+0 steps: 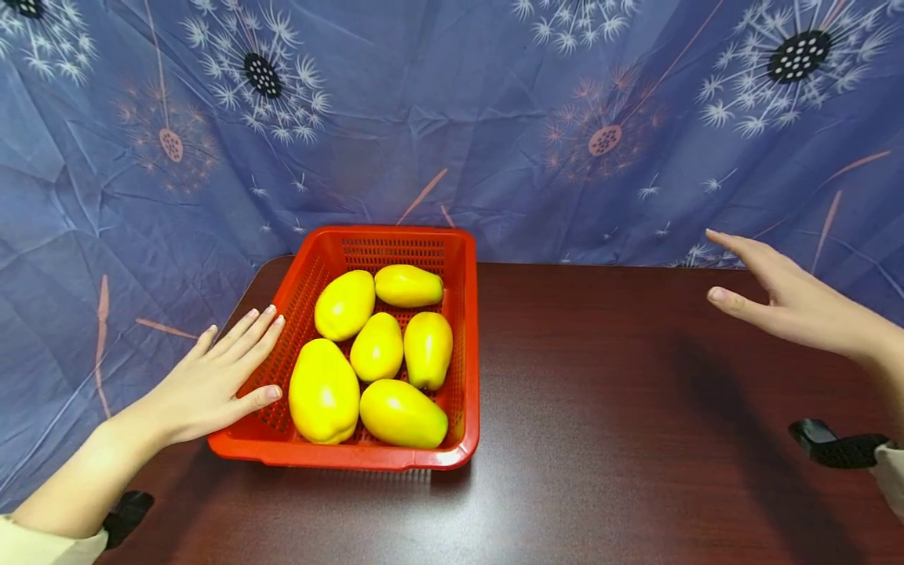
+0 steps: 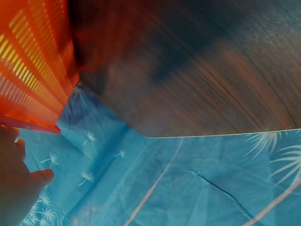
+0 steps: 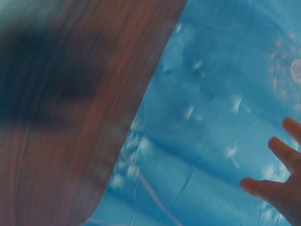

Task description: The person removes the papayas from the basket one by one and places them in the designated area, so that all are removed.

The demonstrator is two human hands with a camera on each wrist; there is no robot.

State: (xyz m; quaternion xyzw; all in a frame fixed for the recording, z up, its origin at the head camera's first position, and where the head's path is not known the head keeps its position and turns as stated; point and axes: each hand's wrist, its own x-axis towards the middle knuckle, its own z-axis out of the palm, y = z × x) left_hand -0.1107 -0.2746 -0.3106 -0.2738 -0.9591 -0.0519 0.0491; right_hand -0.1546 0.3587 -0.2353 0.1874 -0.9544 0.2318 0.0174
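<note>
A red plastic basket (image 1: 472,353) with slotted walls stands left of centre on the table, holding several yellow papaya-like fruits, among them a large one (image 1: 324,391) at the front left and a green-tipped one (image 1: 403,413) at the front right. My left hand (image 1: 219,384) is at the basket's left rim, fingers straight and spread, overlapping the rim in the head view. In the left wrist view the basket wall (image 2: 35,56) shows close beside that hand. Far to the right, my right hand (image 1: 798,302) hovers over the table, fingers extended, with nothing in it.
The dark brown wooden table (image 1: 600,408) extends right of the basket. Behind it hangs a blue cloth (image 1: 424,118) with a dandelion print. The table's edge and corner show in both wrist views. A black strap (image 1: 840,446) is at the right wrist.
</note>
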